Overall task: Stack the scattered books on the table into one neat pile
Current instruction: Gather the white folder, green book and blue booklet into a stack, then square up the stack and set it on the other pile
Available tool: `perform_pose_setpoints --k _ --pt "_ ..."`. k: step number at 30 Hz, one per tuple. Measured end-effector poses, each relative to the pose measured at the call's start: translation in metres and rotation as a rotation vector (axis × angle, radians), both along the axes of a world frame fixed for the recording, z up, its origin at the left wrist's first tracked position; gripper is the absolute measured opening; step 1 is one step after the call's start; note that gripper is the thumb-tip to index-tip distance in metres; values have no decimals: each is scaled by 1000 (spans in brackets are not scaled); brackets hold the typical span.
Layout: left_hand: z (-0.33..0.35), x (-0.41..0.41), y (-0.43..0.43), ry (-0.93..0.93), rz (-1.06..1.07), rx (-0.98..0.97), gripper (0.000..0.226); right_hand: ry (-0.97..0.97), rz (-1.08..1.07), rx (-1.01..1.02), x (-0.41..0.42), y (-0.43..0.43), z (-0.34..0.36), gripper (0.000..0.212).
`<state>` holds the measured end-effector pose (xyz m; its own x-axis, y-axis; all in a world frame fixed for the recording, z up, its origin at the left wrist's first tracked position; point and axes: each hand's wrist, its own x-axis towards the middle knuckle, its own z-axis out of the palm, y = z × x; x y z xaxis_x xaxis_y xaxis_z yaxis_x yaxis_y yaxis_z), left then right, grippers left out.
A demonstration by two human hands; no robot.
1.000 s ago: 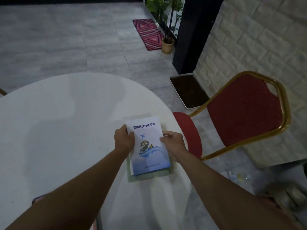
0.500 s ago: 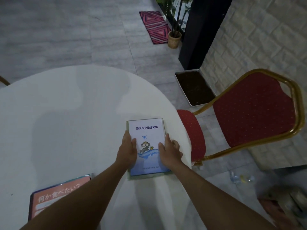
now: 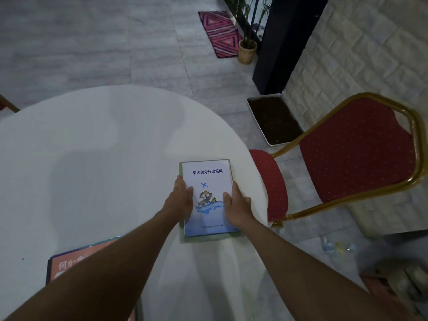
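White booklet (image 3: 207, 181) with blue airplane and whale art, lying flat on a greenish book (image 3: 209, 237) near the right edge of the round white table (image 3: 92, 147); long axis running away from the body, almost square to the book beneath, whose green margin shows along the left and near sides. Left hand (image 3: 181, 200) flat against the booklet's left edge, thumb over the cover; right hand (image 3: 236, 206) mirrored on the right edge, fingers spread and lying on the cover. Neither hand closed around anything — both open-palmed, pressing and squaring rather than gripping. Probably the aligning step of the pile, two books in so far.

Orange-covered book (image 3: 76, 262) with white Japanese lettering, lying at the near left of the table, well apart from the pile and partly hidden under the left forearm. From the hands: back toward the body and off to the left, so the left hand clearly the nearer one. Long axis hard to judge with so much covered; the visible title line tilted relative to the pile, so likely a turn needed before setting down. Far end of the orange book out of frame at the bottom edge.

Beyond the table: red padded chair (image 3: 356, 154) with gold frame just beside the pile's edge — some risk of a nudge sending the pile over the rim, judging by how close it sits.
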<state>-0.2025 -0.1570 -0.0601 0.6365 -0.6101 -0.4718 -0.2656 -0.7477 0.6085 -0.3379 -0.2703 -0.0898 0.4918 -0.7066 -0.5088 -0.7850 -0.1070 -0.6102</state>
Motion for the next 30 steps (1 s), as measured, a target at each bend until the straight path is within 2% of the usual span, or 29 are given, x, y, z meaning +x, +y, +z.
perform_pose_setpoints --k 3,7,11,14,18,24,27,30 --pt "3 6 4 0 -81 5 58 9 -2 20 0 -1 5 56" --pt "11 14 21 -12 -152 -13 44 29 13 7 3 -3 17 56" --pt "15 19 53 -111 -156 41 60 180 133 -278 5 9 32 66" --pt "19 24 84 -145 -114 70 57 66 136 -378 13 29 39 60" --pt "26 30 137 -196 -42 133 55 -83 134 -316 31 67 46 48" --pt "26 38 224 -232 41 312 50 -247 257 -177 43 147 46 30" --pt "22 37 265 -253 38 417 45 -200 311 -113 43 185 40 35" --pt "16 31 296 -233 135 397 52 -105 341 -39 42 215 35 50"
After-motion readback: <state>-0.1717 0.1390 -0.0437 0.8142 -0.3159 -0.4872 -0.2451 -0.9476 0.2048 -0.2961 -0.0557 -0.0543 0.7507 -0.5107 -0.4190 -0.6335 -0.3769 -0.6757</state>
